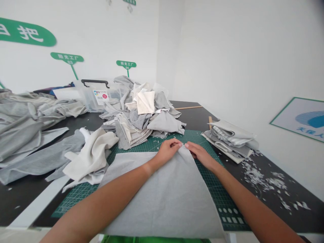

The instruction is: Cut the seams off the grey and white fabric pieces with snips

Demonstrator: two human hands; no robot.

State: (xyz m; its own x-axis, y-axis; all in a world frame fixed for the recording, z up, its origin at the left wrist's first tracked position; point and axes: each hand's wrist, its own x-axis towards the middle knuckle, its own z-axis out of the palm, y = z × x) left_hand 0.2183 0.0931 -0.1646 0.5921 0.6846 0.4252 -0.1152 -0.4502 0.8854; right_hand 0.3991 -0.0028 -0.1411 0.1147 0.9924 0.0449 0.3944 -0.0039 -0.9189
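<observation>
**On the green cutting mat (215, 185): grey cloth (164, 192) pinched at its far right corner**

Nearest the viewer, something green (157, 240) shows below the near edge of the grey cloth. The cloth lies spread over the mat, lightly creased, and its near edge reaches past the front of the dark tabletop (187, 116). To the left, a white strip (40, 202) runs along the tabletop.

At the far right corner, the left hand (170, 147) has its grip pinching the cloth, the forearm crossing above the fabric. The right hand (198, 153) meets the same corner, its grip pinching with the thumb partly hidden. The fingertips of the two hands are close together.

Left of the cloth, a crumpled off-white cloth (87, 158) overlaps the mat. To the right, pale scraps (258, 177) are scattered beside a folded stack (230, 138) of grey and white fabric.

Beyond the hands stands a heap of fabric pieces (144, 111). Behind its left side is a clear plastic box (87, 98) with a dark handle. Green signs (67, 57) are mounted on the white wall (240, 50).
</observation>
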